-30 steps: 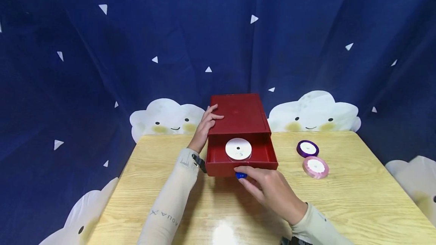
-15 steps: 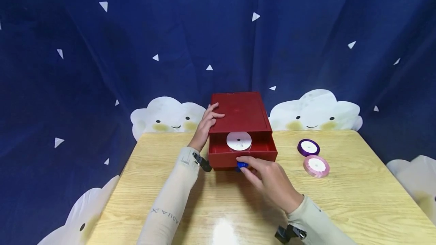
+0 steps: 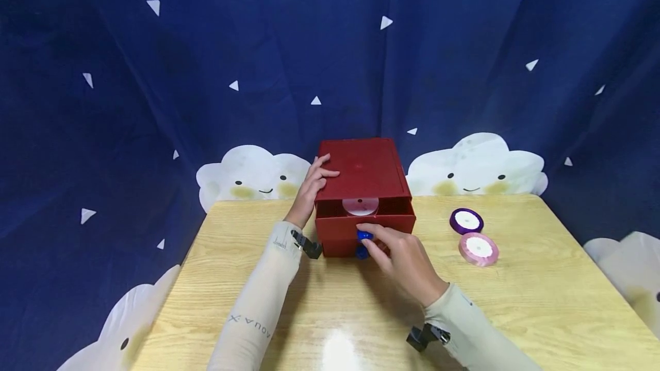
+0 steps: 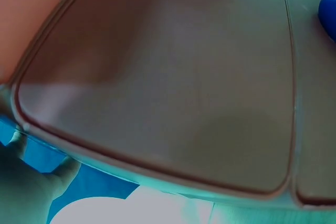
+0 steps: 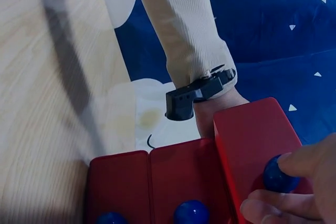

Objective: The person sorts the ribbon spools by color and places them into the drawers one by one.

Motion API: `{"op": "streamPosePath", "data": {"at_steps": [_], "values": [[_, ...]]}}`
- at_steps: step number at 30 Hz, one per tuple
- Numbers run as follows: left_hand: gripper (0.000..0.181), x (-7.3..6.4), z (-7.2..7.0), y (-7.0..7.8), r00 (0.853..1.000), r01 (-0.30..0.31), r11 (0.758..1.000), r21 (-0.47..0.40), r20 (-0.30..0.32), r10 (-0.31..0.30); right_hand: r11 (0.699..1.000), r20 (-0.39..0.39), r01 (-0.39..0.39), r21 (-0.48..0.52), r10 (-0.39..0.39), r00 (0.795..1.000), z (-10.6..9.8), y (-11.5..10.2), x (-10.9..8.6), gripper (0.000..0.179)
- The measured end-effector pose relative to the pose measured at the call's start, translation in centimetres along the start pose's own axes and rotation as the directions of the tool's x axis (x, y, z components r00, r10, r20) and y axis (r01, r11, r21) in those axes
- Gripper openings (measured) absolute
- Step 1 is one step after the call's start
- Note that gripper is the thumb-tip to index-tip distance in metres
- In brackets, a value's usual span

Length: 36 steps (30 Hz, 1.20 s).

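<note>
A red drawer box (image 3: 361,168) stands on the table, its top drawer (image 3: 335,228) partly pulled out. Inside that drawer lies a ribbon spool (image 3: 361,207) with a white face, its far part hidden under the box top. My right hand (image 3: 404,259) pinches the drawer's round blue knob (image 5: 281,176) between thumb and fingers. My left hand (image 3: 309,193) lies along the box's left side, fingertips resting on the top edge; its fingers also show at the lower left of the left wrist view. Lower drawers in the right wrist view have blue knobs (image 5: 191,212) too and are pushed in.
To the right of the box, a purple ribbon spool (image 3: 466,221) and a pink ribbon spool (image 3: 478,249) lie flat, close together, on the wooden table (image 3: 541,302). A dark blue curtain (image 3: 289,44) with white clouds hangs right behind the table.
My right hand has moved forward with the knob, and the top drawer has slid inward, covering more of the spool inside. My left hand has stayed on the box.
</note>
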<state>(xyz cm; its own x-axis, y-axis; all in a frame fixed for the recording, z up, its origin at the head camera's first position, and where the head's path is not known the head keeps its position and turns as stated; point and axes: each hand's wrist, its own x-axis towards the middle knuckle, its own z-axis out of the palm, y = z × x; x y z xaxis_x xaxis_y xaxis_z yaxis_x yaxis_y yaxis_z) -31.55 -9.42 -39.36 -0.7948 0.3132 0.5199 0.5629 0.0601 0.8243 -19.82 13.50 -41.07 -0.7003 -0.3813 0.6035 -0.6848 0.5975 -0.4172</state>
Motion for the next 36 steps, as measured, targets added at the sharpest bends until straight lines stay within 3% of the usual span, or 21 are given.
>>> {"op": "streamPosePath", "data": {"at_steps": [18, 27, 36], "values": [[0.037, 0.0, -0.1, -0.2, 1.000, 0.006, 1.000, -0.007, -0.010, -0.006, 0.999, 0.001, -0.041, -0.009, 0.041, 0.999, 0.8, 1.3, 1.7, 0.038], [0.037, 0.0, 0.0, -0.3, 1.000, 0.023, 1.000, -0.009, 0.003, -0.023, 0.999, -0.046, -0.033, -0.007, 0.033, 0.998, 1.2, 1.9, 2.2, 0.038], [0.037, 0.0, -0.1, -0.1, 1.000, 0.031, 1.000, 0.000, -0.004, -0.031, 0.999, -0.047, -0.051, -0.016, 0.050, 0.998, 1.4, 2.2, 2.4, 0.041]]}}
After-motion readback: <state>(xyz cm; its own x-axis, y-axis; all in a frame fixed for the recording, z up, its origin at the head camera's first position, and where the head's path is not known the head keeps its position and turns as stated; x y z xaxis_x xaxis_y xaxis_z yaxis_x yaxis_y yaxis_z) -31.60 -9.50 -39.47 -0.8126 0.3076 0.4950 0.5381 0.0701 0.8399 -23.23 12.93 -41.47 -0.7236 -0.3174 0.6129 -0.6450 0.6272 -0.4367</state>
